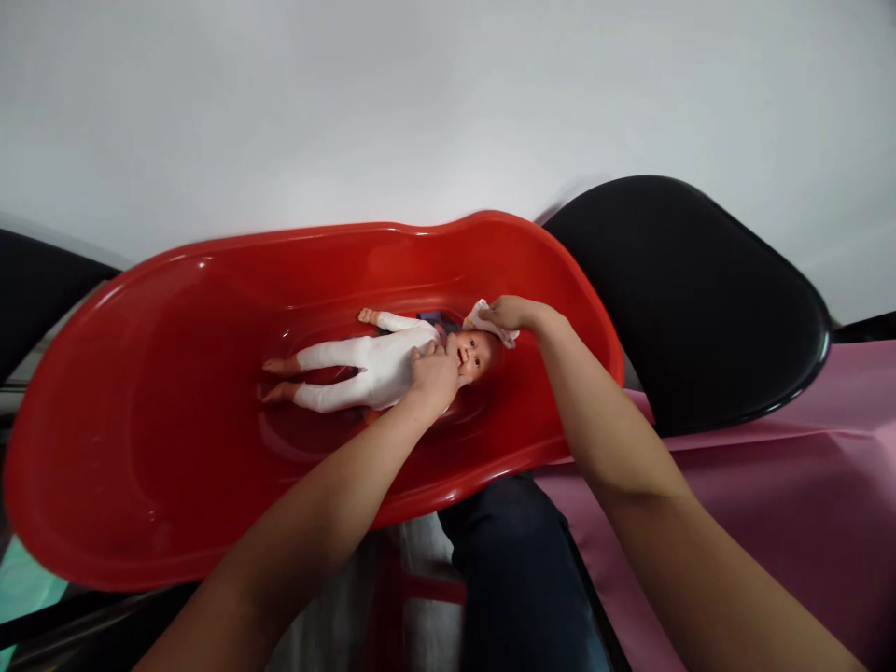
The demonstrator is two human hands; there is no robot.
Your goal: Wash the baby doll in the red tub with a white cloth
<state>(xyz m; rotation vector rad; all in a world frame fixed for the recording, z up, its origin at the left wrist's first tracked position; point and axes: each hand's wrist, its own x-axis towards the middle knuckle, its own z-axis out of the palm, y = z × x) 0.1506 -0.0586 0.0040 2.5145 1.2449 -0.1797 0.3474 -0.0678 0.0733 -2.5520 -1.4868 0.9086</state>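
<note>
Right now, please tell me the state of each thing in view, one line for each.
Baby doll in white long-sleeved suit: lying face up, eyes open.
Red plastic baby bathtub: holding the doll.
White cloth: pressed against the doll's head.
Right hand: holding the cloth.
Left hand: on the doll's chest and chin.
Pink fabric sheet: draped, wrinkled.

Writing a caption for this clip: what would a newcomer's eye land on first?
The big red plastic tub comes first, filling the middle of the view, with a baby doll in a white suit lying on its back inside. Next come the hands: the right hand holds a white cloth against the doll's head, and the left hand rests on its chest, just below the chin. A pink sheet spreads at lower right.
</note>
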